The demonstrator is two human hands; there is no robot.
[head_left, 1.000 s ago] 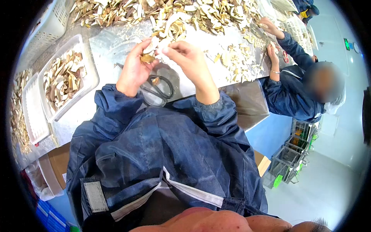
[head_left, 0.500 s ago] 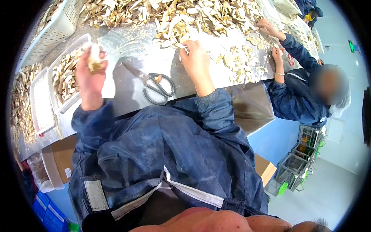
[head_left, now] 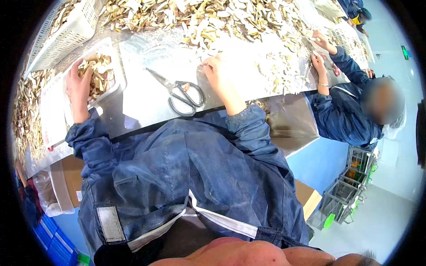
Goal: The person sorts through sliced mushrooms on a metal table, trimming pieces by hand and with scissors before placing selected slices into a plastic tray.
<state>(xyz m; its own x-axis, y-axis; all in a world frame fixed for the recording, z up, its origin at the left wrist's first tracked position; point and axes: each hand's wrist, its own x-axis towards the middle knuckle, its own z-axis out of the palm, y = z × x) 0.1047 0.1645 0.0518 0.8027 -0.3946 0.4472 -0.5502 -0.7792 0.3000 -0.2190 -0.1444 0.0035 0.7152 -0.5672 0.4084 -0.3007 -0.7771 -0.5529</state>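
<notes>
Here, scissors (head_left: 171, 85) between left hand (head_left: 79, 88) and right hand (head_left: 216, 73)

Nearest, this side of the scissors, spreads the wearer's dark blue jacket (head_left: 186, 155). The scissors lie flat on the shiny tabletop (head_left: 137, 57), handles toward the wearer, blades pointing away and to the left; a small brown scrap (head_left: 185, 87) lies at one handle loop.

Just right of the scissors and a little farther out is the right hand, its fingers bent; whether that grip holds anything cannot be told. Well to the left of the scissors, the left hand is at a white tray (head_left: 117, 66) of mushroom slices (head_left: 101, 77), fingers curved beside them. The picture does not settle whether its grip is grasping a slice or has released them.

Beyond the scissors stretches a large heap (head_left: 199, 17) of slices; right of them, paler pieces (head_left: 282, 66) are scattered. Farther right, a co-worker (head_left: 341, 111) has both hands at the tabletop.
</notes>
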